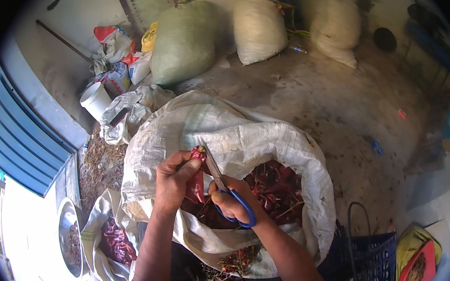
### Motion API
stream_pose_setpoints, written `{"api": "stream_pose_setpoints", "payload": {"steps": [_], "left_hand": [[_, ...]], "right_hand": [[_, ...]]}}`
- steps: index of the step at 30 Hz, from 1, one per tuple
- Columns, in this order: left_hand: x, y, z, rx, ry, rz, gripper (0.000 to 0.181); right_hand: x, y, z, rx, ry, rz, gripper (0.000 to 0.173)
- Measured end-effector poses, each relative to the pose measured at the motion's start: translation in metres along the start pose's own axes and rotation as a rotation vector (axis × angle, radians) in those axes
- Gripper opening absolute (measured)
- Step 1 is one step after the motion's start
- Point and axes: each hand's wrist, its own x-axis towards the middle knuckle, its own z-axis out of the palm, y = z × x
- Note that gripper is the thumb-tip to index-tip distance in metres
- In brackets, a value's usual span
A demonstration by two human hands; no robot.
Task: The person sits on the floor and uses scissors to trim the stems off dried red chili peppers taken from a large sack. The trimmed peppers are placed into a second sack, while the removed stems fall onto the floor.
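Note:
Between the thumb and fingers of my left hand (174, 180) is a dried red chili pepper (196, 185), its stem end pointing up. My right hand (233, 199) grips a pair of scissors (238, 214) with blue handles. The metal blades reach up beside the pepper's stem end; whether they touch it I cannot tell. Below both hands lies a large white woven sack (225, 134), its mouth rolled wide. Many dark red dried chilies (275, 191) fill its opening, partly hidden by my hands and wrists. Cut stems and bits (237, 261) rest on the sack's near edge.
At lower left are a smaller sack (106, 270) of red chilies and a metal basin (63, 222). A white bucket (95, 100) and a phone (119, 117) lie beyond. Full sacks (186, 41) stand at the back. A blue plastic crate (373, 255) and red dustpan (430, 261) are at right.

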Motion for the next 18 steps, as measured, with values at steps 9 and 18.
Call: {"api": "stream_pose_setpoints", "payload": {"steps": [9, 18], "left_hand": [[-0.056, -0.037, -0.065, -0.151, 0.082, -0.104, 0.006], [-0.141, -0.005, -0.206, 0.778, 0.314, -0.274, 0.014]], "right_hand": [[0.012, -0.019, -0.067, 0.671, 0.403, -0.441, 0.041], [0.013, -0.005, -0.066, 0.549, 0.465, -0.254, 0.039]]}}
